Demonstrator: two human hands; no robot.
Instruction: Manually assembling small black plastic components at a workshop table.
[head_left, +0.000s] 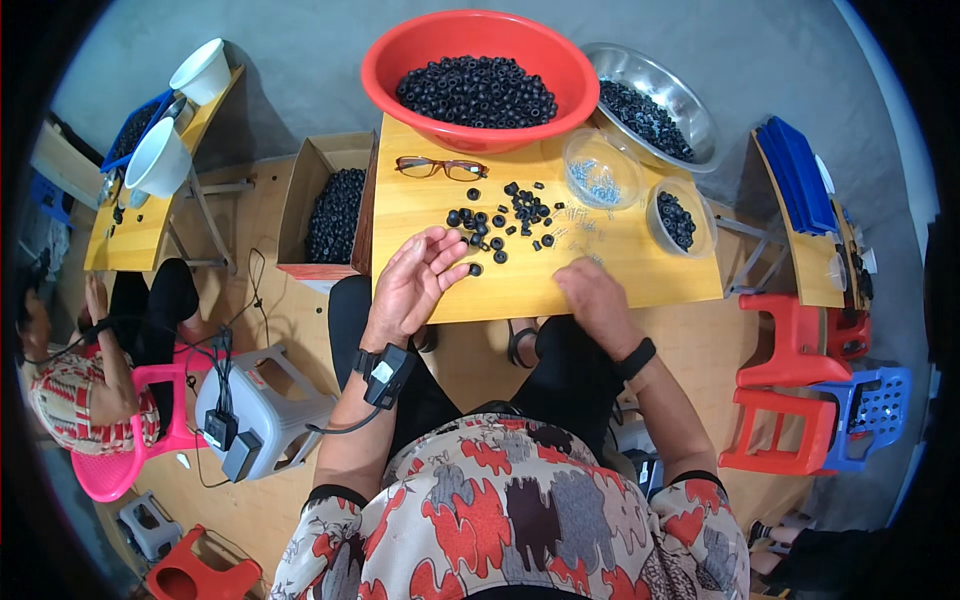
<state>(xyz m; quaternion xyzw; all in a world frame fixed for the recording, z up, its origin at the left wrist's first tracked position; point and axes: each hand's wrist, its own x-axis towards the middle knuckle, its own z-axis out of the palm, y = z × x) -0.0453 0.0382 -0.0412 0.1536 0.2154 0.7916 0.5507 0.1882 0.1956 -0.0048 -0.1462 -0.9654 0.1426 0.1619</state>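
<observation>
My left hand is at the near edge of the yellow table, palm up with loosely curled fingers apart. Its fingertips are beside a small black ring-shaped piece and the loose cluster of black pieces. My right hand shows its back, fingers bent and drawn together over the near edge; whatever they pinch is hidden. Just beyond it lie scattered thin, clear or silvery pins. A clear round tub contains small pale-blue pieces, and another clear tub has black pieces inside.
A large red basin and a steel bowl, both with black parts, stand at the far side. Folded glasses lie before the basin. A carton of black parts stands left of the table. Another person sits at far left.
</observation>
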